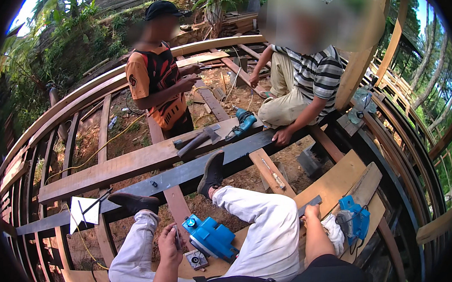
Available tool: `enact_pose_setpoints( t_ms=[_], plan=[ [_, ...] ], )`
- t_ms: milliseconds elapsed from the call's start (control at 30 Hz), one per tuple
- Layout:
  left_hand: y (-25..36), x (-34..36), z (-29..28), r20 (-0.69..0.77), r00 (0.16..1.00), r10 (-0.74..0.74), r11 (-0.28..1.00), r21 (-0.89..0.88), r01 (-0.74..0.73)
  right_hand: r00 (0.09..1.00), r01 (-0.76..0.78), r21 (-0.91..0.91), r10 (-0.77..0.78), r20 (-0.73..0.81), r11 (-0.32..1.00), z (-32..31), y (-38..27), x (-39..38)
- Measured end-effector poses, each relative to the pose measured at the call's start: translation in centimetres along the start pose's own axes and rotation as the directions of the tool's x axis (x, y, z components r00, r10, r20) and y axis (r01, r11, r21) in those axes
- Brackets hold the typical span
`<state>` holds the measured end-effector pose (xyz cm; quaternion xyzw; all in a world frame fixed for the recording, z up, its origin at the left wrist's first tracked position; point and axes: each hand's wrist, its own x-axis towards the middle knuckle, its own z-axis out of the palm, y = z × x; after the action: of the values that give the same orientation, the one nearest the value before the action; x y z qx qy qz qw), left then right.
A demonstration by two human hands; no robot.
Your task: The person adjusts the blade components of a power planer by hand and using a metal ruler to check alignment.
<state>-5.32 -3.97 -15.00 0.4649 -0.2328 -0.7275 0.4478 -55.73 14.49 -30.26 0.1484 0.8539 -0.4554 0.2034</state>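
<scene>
My left hand (169, 245) is closed around a small, thin, dark object (177, 238) whose kind I cannot make out. Beside it, between my legs, a blue electric planer (212, 237) lies on its side, with a small square grey metal piece (196, 259) near it. My right hand (312, 212) rests by my knee, fingers closed on a flat grey piece (314, 201). To its right a white cloth (332, 233) touches a second blue power tool (353, 221) on a wooden board (332, 183).
A long dark beam (177, 175) runs under my feet. Beyond it a plank (105, 170) carries a hatchet (200, 141) and a teal drill (244, 123). Two people (160, 80) (305, 78) sit or stand across. Yellow cord (117, 134) and gaps between joists surround us.
</scene>
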Motion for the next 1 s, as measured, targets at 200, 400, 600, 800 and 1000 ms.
enact_pose_setpoints(
  t_ms=[200, 400, 600, 800, 1000],
  plan=[
    [3.9, 1.3, 5.8, 0.551, 0.832, -0.072, 0.672, -0.589, 0.448, 0.965, 0.250, -0.473, -0.254, 0.057, 0.845, -2.0, 5.5, 6.5],
    [6.5, -0.3, 6.5, 0.664, 0.745, 0.065, 0.511, -0.663, 0.547, 0.930, 0.367, -0.354, -0.326, 0.173, 0.860, -1.1, 6.3, 5.1],
    [5.4, 0.1, 7.4, 0.671, 0.737, 0.085, 0.452, -0.685, 0.572, 0.833, 0.543, -0.218, -0.552, 0.019, 0.811, -2.4, -0.2, 1.1],
    [2.5, 2.3, 9.1, 0.660, 0.749, 0.063, 0.474, -0.680, 0.559, 0.518, 0.847, 0.050, -0.843, 0.149, 0.529, -0.7, -11.2, -17.3],
    [-0.9, 4.1, 10.4, 0.062, 0.996, 0.057, 0.919, -0.392, -0.028, 0.139, 0.507, 0.393, -0.523, 0.841, 0.767, 10.1, -7.2, -34.8]
  ],
)
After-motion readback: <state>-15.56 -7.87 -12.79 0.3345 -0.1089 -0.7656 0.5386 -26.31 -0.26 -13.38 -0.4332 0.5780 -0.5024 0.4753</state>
